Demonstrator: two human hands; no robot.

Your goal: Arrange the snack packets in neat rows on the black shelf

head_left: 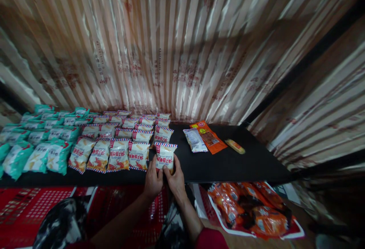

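Note:
A white snack bag (pixel 165 154) with red lettering and a striped top edge is held upright at the shelf's front edge. My left hand (pixel 153 180) grips its left side, and my right hand (pixel 175 175) closes on its right side with the thumb on the front. Just left of it stand matching snack bags (pixel 118 156) in rows, running back towards the wall. One more bag (pixel 163 135) of that kind sits directly behind the held one. Farther left are rows of teal and white bags (pixel 58 157).
On the black shelf (pixel 256 167) to the right lie a bag showing its back (pixel 195 140), an orange packet (pixel 212 140) and a small yellow packet (pixel 235 146). Below are red baskets (pixel 40 211) and a container of orange packages (pixel 253 207). Striped sheeting (pixel 171 51) hangs behind.

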